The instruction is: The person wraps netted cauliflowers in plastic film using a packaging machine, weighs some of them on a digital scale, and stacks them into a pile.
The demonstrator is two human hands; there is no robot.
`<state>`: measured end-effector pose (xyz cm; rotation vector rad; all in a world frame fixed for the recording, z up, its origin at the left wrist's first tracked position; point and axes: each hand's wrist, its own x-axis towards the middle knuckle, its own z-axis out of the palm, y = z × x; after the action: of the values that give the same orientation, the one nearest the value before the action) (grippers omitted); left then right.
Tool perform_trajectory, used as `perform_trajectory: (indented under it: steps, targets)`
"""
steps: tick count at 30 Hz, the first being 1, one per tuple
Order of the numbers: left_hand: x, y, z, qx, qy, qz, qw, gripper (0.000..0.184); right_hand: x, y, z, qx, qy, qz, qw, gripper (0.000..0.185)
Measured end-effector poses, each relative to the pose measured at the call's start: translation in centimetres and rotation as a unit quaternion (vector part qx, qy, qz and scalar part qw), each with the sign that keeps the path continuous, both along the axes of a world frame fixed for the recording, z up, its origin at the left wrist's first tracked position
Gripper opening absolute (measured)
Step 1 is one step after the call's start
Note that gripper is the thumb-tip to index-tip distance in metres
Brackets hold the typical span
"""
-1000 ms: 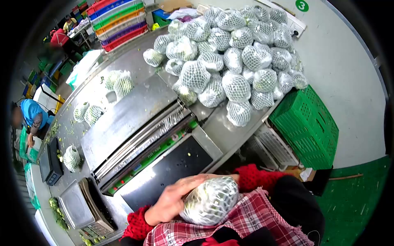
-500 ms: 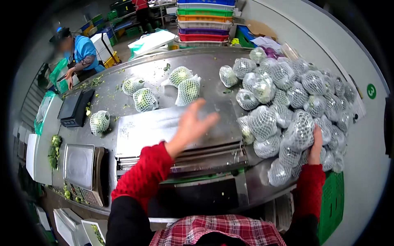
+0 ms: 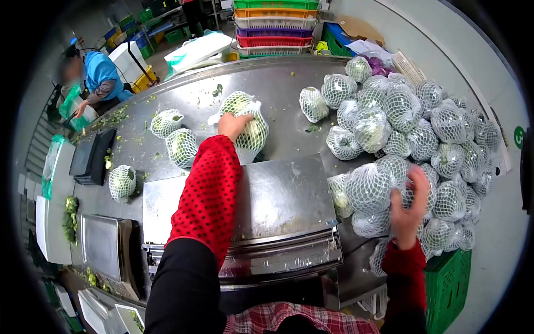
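My left hand (image 3: 233,126) reaches across the steel table, its fingers closed on the near side of a pale green vegetable head in a white foam net (image 3: 253,135). Another netted head (image 3: 236,102) lies right behind it. My right hand (image 3: 410,207) has its fingers curved and apart, beside a large pile of netted heads wrapped in clear film (image 3: 368,188). Whether its fingertips touch the pile I cannot tell. Between my arms sits a film-wrapping machine with a flat metal plate (image 3: 283,192) and a film roll (image 3: 283,257) at its front.
More netted heads (image 3: 181,147) lie left of centre. Scales (image 3: 101,245) stand at the left edge. Leaf scraps (image 3: 114,118) litter the table. Stacked crates (image 3: 275,32) rise behind, and a green crate (image 3: 448,284) is at lower right. A person in blue (image 3: 102,75) works at far left.
My left hand has moved forward from above the metal plate onto a netted head. My right hand has come off a film-wrapped head in the pile. The view has shifted slightly.
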<state>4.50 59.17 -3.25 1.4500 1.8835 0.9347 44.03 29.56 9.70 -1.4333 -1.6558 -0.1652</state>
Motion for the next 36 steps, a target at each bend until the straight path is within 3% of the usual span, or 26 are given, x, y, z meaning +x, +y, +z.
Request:
perform_trajectory:
  steps: [1, 3, 5, 7, 9, 11, 13, 14, 17, 18, 19, 20, 21, 22, 23, 25, 26, 28, 31, 32, 33, 36]
  targets:
    - [-0.7, -0.1, -0.2, 0.036, -0.101, 0.011, 0.994, 0.053, -1.6, 0.9, 0.0, -0.012, -0.005, 0.041, 0.999, 0.049]
    - [-1.3, -3.3, 4.5, 0.044, -0.227, -0.007, 0.973, 0.051, -6.7, 2.5, 1.2, -0.153, 0.138, 0.12, 0.971, 0.053]
    - [-1.7, -8.3, 9.9, 0.019, -0.303, -0.068, 0.95, 0.051, -11.3, 4.9, 1.8, -0.082, 0.041, 0.218, 0.972, 0.062]
    - [-1.1, -15.6, 16.0, -0.048, -0.32, -0.066, 0.944, 0.051, -16.2, 5.9, 2.1, -0.089, 0.033, 0.28, 0.955, 0.067]
    - [-2.0, -21.2, 17.7, -0.051, -0.303, -0.082, 0.948, 0.055, -19.8, 5.7, 0.4, -0.151, 0.071, 0.376, 0.912, 0.067]
    - [-4.9, -24.6, 15.5, -0.063, -0.189, -0.086, 0.976, 0.065, -20.8, 4.1, -1.4, -0.2, 0.109, 0.411, 0.883, 0.065]
    - [-6.4, -27.5, 10.1, -0.035, -0.048, -0.024, 0.998, 0.071, -21.1, 2.6, -4.2, -0.196, -0.033, 0.438, 0.877, 0.066]
    - [-6.9, -28.6, 8.3, -0.064, -0.185, -0.009, 0.981, 0.075, -21.7, 1.5, -4.5, -0.263, 0.023, 0.445, 0.856, 0.066]
    - [-7.1, -31.8, 9.9, -0.035, -0.095, -0.012, 0.995, 0.07, -21.3, 0.3, -3.0, -0.236, -0.087, 0.381, 0.89, 0.068]
    - [-7.6, -33.2, 9.6, 0.022, -0.098, 0.003, 0.995, 0.065, -20.3, 0.2, -2.8, -0.147, -0.095, 0.379, 0.909, 0.07]
    - [-8.4, -34.5, 9.4, 0.081, -0.098, 0.016, 0.992, 0.061, -18.8, -0.9, -0.8, -0.18, -0.078, 0.371, 0.908, 0.064]
    - [-9.5, -37.1, 10.9, 0.12, 0.012, 0.032, 0.992, 0.051, -16.5, -1.7, -0.3, -0.176, -0.088, 0.35, 0.916, 0.05]
    - [-11.6, -39.2, 10.7, 0.167, 0.213, 0.016, 0.963, 0.049, -14.5, -3.5, 0.2, -0.205, -0.128, 0.272, 0.932, 0.034]
    - [-12.7, -41.0, 11.1, 0.063, 0.31, 0.0, 0.949, 0.05, -13.9, -5.2, 2.0, -0.313, -0.187, 0.186, 0.912, 0.037]
    - [-13.2, -42.4, 11.4, -0.047, 0.399, -0.019, 0.916, 0.052, -12.9, -6.3, 0.8, -0.29, -0.229, 0.142, 0.919, 0.045]
    - [-13.2, -43.0, 10.0, -0.019, 0.45, -0.035, 0.892, 0.059, -13.8, -7.3, 0.1, -0.383, -0.344, 0.074, 0.854, 0.042]
    - [-13.0, -42.4, 9.7, -0.066, 0.395, -0.073, 0.913, 0.052, -14.2, -7.1, -0.6, -0.382, -0.346, 0.076, 0.854, 0.042]
    - [-12.1, -41.4, 8.5, -0.01, 0.302, -0.058, 0.951, 0.036, -14.3, -6.2, -2.7, -0.337, -0.215, 0.119, 0.909, 0.038]
    - [-13.3, -42.2, 8.5, 0.017, 0.197, -0.082, 0.977, 0.028, -11.9, -6.1, -3.4, -0.401, -0.085, 0.154, 0.899, 0.029]
    - [-14.0, -43.5, 8.8, -0.038, 0.006, -0.076, 0.996, 0.026, -11.2, -7.2, -2.9, -0.434, -0.047, 0.175, 0.883, 0.027]
    - [-14.4, -45.0, 10.3, -0.091, -0.185, -0.065, 0.976, 0.025, -11.0, -9.0, -1.0, -0.465, -0.008, 0.198, 0.863, 0.025]
    - [-15.3, -49.1, 15.1, -0.113, -0.426, -0.025, 0.897, 0.022, -13.8, -13.9, 7.1, -0.465, 0.018, 0.225, 0.856, 0.021]
